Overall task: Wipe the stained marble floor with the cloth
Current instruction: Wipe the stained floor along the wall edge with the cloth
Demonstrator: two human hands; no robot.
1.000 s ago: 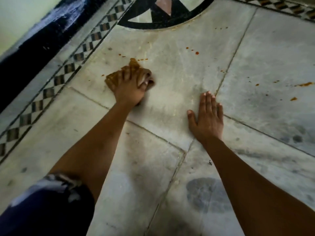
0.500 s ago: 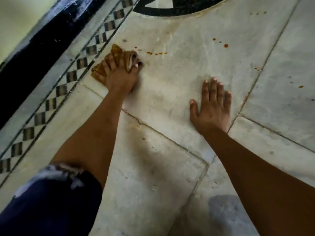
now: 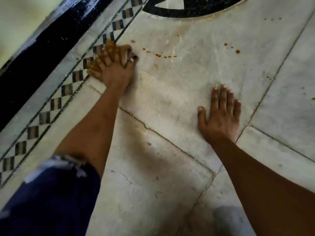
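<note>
A crumpled orange-brown cloth [image 3: 109, 44] lies at the left edge of the pale marble floor [image 3: 179, 86], partly over the checkered border. My left hand [image 3: 115, 70] grips it and presses it down; the cloth bunches up between my fingers. Just right of the cloth runs a row of small orange stains [image 3: 160, 55], and more spots [image 3: 237, 51] sit farther right. My right hand [image 3: 221, 116] rests flat on the marble with straight fingers and holds nothing.
A black-and-white checkered border [image 3: 56, 103] runs diagonally along the left, with a black skirting [image 3: 34, 62] beyond it. A black circular inlay [image 3: 187, 9] lies at the top. A dark blue garment [image 3: 51, 198] fills the lower left. Tile joints cross the floor.
My left hand has slid the cloth to the left, from the open tile onto the checkered border. My right hand has stayed flat on the floor.
</note>
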